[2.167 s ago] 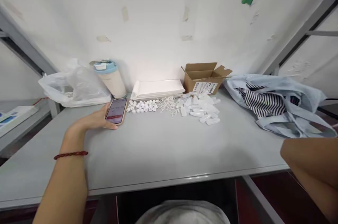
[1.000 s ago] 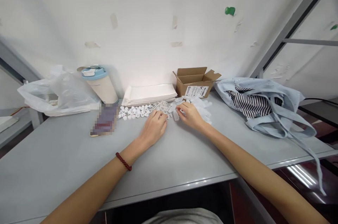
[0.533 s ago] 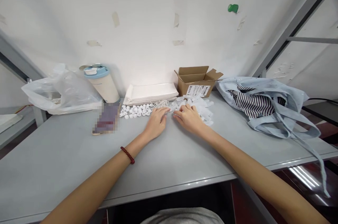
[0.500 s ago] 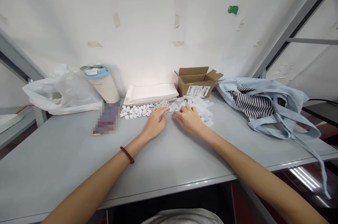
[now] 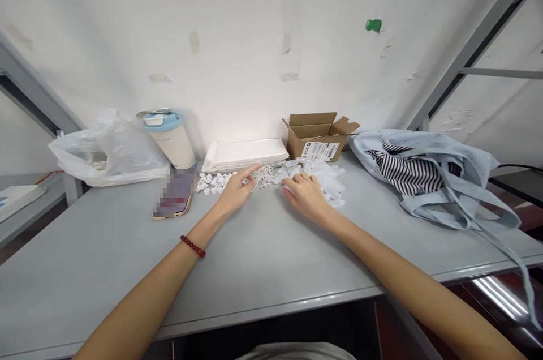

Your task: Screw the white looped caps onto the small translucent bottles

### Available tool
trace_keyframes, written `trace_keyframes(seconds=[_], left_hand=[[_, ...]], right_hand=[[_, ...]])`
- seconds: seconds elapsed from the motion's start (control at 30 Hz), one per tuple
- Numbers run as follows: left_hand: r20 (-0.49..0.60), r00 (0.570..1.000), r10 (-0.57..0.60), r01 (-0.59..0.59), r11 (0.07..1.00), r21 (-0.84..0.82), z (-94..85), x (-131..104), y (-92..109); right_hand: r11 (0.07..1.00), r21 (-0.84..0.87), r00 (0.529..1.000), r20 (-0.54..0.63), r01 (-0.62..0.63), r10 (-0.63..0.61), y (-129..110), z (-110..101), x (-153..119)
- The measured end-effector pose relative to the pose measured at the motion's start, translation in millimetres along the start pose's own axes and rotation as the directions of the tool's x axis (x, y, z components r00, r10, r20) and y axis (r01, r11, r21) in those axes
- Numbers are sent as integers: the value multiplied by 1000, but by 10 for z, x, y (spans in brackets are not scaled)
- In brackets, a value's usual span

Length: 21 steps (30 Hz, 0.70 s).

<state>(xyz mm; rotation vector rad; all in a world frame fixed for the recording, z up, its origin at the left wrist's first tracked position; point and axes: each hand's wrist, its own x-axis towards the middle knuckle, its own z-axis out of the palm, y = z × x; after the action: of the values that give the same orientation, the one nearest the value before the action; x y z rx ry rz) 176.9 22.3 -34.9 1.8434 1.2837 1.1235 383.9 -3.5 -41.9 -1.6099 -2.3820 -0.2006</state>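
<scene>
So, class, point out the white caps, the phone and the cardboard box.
White caps (image 5: 213,183), head view: middle of the pile.
Phone (image 5: 175,190), head view: pixelated screen.
Cardboard box (image 5: 319,150), head view: labelled front wall.

White caps: small, loosely heaped, leftmost.
White strands: thin, jumbled in the middle pile.
Translucent plastic tubes: lying on their sides, overlapping, rightmost.
</scene>
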Motion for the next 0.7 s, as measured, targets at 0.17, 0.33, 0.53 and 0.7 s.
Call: trace_keyframes(seconds=[0.17, 0.33, 0.53, 0.7], left_hand=[[32, 996, -82, 84, 994, -74, 23, 11, 11], [-6, 995, -100, 99, 989, -108, 46, 25, -3], [-84, 993, -83, 72, 989, -131, 54, -45, 44], [-177, 984, 26, -55, 985, -161, 70, -199, 149]], right_hand=[[982, 188, 997, -81, 1, 15, 24, -16, -1], [942, 336, 985, -165, 18, 40, 37, 31, -7], [878, 473, 984, -175, 75, 11, 25, 24, -16], [734, 647, 970, -234, 206, -65, -26, -23, -67]])
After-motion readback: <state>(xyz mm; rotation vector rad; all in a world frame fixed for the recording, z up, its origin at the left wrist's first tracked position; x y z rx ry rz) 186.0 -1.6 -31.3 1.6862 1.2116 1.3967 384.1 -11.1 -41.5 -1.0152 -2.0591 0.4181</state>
